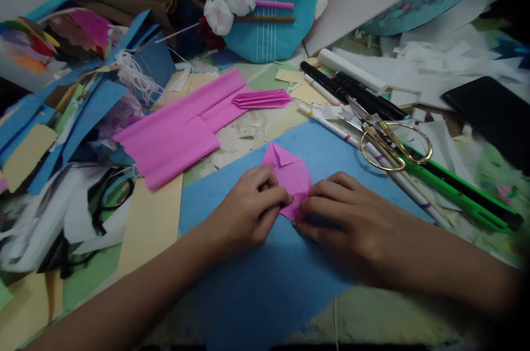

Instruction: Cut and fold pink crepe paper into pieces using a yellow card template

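A small piece of pink paper (295,171) with folded edges lies over a blue sheet (265,296). My left hand (254,205) pinches its lower left edge between thumb and curled fingers. From the other side, my right hand (348,218) grips the lower right edge, its fingertips close to those of the left. Beyond my hands sit a larger pink crepe paper sheet (178,136) and a narrow folded pink strip (263,99).
Gold-handled scissors (383,141), a green cutter (459,188), black markers (327,83) and a black phone-like slab (488,113) lie to the right. Paper scraps (70,125) crowd the left. A blue paper guitar-like piece with white flowers (269,36) stands behind.
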`<action>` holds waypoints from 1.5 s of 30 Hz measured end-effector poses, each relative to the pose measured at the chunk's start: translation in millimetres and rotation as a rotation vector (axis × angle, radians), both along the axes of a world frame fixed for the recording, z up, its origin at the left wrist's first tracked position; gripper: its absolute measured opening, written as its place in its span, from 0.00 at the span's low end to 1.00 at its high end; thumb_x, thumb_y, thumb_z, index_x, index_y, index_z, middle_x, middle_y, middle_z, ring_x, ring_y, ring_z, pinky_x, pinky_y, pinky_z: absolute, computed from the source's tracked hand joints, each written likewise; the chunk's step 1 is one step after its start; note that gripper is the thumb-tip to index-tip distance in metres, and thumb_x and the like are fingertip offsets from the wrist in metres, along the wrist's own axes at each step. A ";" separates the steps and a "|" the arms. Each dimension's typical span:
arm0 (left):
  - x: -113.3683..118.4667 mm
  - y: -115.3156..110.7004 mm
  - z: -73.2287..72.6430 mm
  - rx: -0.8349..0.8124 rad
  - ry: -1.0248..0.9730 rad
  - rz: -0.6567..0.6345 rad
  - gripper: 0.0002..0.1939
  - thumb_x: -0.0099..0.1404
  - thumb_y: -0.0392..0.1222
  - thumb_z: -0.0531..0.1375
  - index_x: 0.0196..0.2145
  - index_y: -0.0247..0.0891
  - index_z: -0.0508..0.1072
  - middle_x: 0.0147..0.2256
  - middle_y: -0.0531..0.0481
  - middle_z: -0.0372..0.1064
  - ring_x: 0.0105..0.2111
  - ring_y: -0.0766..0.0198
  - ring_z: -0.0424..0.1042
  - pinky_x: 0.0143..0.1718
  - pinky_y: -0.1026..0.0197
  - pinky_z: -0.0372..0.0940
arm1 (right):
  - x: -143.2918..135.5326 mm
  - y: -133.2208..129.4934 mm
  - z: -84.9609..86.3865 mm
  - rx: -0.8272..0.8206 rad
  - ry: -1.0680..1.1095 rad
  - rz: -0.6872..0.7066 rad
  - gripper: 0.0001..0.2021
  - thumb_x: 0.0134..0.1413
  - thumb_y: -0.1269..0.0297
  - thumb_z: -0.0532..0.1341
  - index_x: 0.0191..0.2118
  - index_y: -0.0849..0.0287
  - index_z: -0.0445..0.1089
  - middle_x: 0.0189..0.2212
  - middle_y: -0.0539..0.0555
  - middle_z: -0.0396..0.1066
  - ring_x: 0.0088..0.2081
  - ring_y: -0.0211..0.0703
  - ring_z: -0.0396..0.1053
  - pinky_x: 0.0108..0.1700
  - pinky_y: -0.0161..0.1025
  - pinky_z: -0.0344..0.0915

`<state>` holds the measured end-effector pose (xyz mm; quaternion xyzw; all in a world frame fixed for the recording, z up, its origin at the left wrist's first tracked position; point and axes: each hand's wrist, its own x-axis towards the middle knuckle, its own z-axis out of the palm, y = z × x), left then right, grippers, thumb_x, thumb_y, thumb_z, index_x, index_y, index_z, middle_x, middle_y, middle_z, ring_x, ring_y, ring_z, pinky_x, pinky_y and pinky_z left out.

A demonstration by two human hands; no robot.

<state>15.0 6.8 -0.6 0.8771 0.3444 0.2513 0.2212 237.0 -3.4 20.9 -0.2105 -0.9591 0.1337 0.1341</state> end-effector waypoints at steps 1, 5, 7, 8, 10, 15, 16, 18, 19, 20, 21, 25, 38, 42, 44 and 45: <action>-0.2 0.1 0.3 0.002 0.003 -0.004 0.10 0.64 0.28 0.53 0.36 0.33 0.74 0.32 0.47 0.62 0.35 0.62 0.63 0.36 0.57 0.63 | -0.1 -1.1 1.7 0.000 -0.002 -0.006 0.15 0.67 0.70 0.48 0.42 0.63 0.72 0.36 0.57 0.68 0.39 0.45 0.58 0.42 0.45 0.52; -0.6 1.3 0.4 -0.001 -0.001 -0.010 0.12 0.64 0.28 0.51 0.35 0.32 0.75 0.32 0.46 0.62 0.35 0.62 0.63 0.35 0.58 0.63 | -1.7 -5.3 5.7 -0.007 -0.012 -0.019 0.16 0.66 0.72 0.47 0.40 0.65 0.72 0.32 0.56 0.66 0.33 0.43 0.55 0.38 0.43 0.51; -0.6 1.9 0.6 -0.025 -0.012 -0.003 0.11 0.64 0.28 0.52 0.36 0.33 0.74 0.32 0.47 0.63 0.35 0.63 0.64 0.36 0.58 0.63 | -3.3 -7.2 6.2 -0.002 -0.006 -0.022 0.17 0.66 0.74 0.46 0.39 0.66 0.72 0.29 0.56 0.66 0.32 0.42 0.55 0.38 0.43 0.52; -0.6 2.0 0.9 -0.045 -0.012 0.005 0.10 0.64 0.29 0.52 0.37 0.34 0.74 0.33 0.47 0.63 0.35 0.63 0.64 0.37 0.59 0.63 | -4.1 -8.1 6.3 0.001 0.003 -0.026 0.17 0.66 0.74 0.46 0.39 0.66 0.72 0.29 0.56 0.66 0.31 0.42 0.55 0.37 0.42 0.53; -0.7 1.7 2.1 -0.097 -0.003 0.039 0.08 0.63 0.30 0.55 0.39 0.34 0.71 0.33 0.48 0.65 0.35 0.64 0.65 0.37 0.59 0.63 | -5.3 -9.6 6.5 -0.002 0.026 -0.047 0.18 0.66 0.76 0.45 0.38 0.65 0.72 0.27 0.55 0.66 0.30 0.41 0.57 0.36 0.42 0.54; -1.3 1.8 7.8 -0.221 -0.015 0.133 0.06 0.63 0.32 0.55 0.39 0.37 0.67 0.31 0.52 0.65 0.31 0.66 0.64 0.33 0.60 0.62 | -5.0 -11.8 6.4 0.051 0.024 -0.049 0.19 0.66 0.76 0.44 0.38 0.65 0.73 0.27 0.55 0.67 0.31 0.42 0.58 0.36 0.43 0.54; -0.9 2.7 9.9 -0.243 -0.017 0.127 0.05 0.64 0.32 0.54 0.38 0.37 0.67 0.31 0.52 0.65 0.31 0.66 0.64 0.33 0.60 0.61 | -4.6 -12.0 6.1 0.061 0.017 -0.042 0.19 0.66 0.75 0.44 0.37 0.66 0.73 0.27 0.55 0.67 0.31 0.42 0.58 0.36 0.43 0.54; 1.0 5.8 15.1 -0.294 -0.008 0.099 0.05 0.66 0.34 0.52 0.36 0.37 0.68 0.31 0.52 0.66 0.32 0.65 0.64 0.34 0.60 0.60 | -4.0 -12.2 5.1 0.077 0.010 -0.035 0.20 0.66 0.75 0.44 0.33 0.66 0.73 0.27 0.55 0.66 0.31 0.43 0.58 0.36 0.44 0.54; 2.7 7.8 17.9 -0.315 0.004 0.082 0.05 0.67 0.36 0.53 0.35 0.37 0.69 0.31 0.51 0.67 0.32 0.65 0.64 0.34 0.60 0.60 | -3.8 -12.2 4.5 0.081 0.007 -0.031 0.20 0.66 0.75 0.45 0.32 0.67 0.72 0.28 0.56 0.67 0.31 0.43 0.58 0.36 0.44 0.54; 4.6 9.9 20.5 -0.323 0.024 0.066 0.05 0.66 0.38 0.54 0.34 0.37 0.69 0.31 0.51 0.67 0.32 0.65 0.64 0.33 0.60 0.59 | -3.7 -12.1 3.9 0.081 0.004 -0.031 0.19 0.66 0.75 0.45 0.31 0.67 0.72 0.28 0.56 0.67 0.32 0.43 0.58 0.37 0.44 0.54; 6.9 12.0 22.6 -0.318 0.052 0.049 0.05 0.66 0.39 0.55 0.34 0.36 0.69 0.31 0.51 0.67 0.32 0.65 0.64 0.33 0.60 0.59 | -3.5 -12.0 3.3 0.083 0.005 -0.031 0.19 0.66 0.75 0.45 0.31 0.67 0.72 0.28 0.56 0.67 0.32 0.44 0.59 0.37 0.45 0.54; 14.6 18.4 23.8 -0.231 0.175 -0.002 0.04 0.63 0.37 0.57 0.29 0.36 0.68 0.28 0.52 0.66 0.31 0.64 0.62 0.36 0.57 0.55 | -2.7 -11.5 1.4 0.066 0.008 -0.035 0.19 0.66 0.74 0.45 0.32 0.67 0.72 0.29 0.56 0.68 0.33 0.45 0.59 0.37 0.45 0.54; 12.0 16.5 8.4 -0.080 0.168 -0.020 0.05 0.65 0.37 0.55 0.31 0.38 0.67 0.25 0.55 0.64 0.29 0.63 0.59 0.34 0.56 0.48 | -8.8 -16.0 6.3 -0.151 0.055 -0.162 0.12 0.60 0.76 0.52 0.29 0.64 0.70 0.27 0.53 0.65 0.30 0.40 0.55 0.37 0.40 0.56; 15.0 17.0 4.3 -0.030 0.202 -0.022 0.04 0.65 0.37 0.55 0.32 0.38 0.67 0.25 0.55 0.64 0.29 0.64 0.58 0.33 0.56 0.46 | -9.1 -16.7 7.4 -0.118 0.040 -0.131 0.12 0.58 0.78 0.52 0.27 0.64 0.69 0.27 0.53 0.65 0.31 0.40 0.55 0.37 0.41 0.56; 15.6 17.6 3.1 -0.032 0.201 -0.022 0.04 0.65 0.37 0.54 0.32 0.38 0.67 0.24 0.55 0.64 0.29 0.64 0.58 0.33 0.56 0.45 | -9.5 -16.5 8.0 -0.111 0.030 -0.126 0.12 0.57 0.78 0.53 0.27 0.64 0.69 0.27 0.53 0.65 0.31 0.41 0.56 0.37 0.41 0.55; 15.7 17.8 2.6 -0.035 0.200 -0.018 0.04 0.65 0.37 0.54 0.32 0.38 0.67 0.24 0.55 0.63 0.28 0.64 0.58 0.33 0.56 0.45 | -9.7 -16.4 8.2 -0.115 0.033 -0.131 0.12 0.57 0.78 0.53 0.26 0.64 0.68 0.27 0.52 0.65 0.31 0.40 0.56 0.37 0.41 0.56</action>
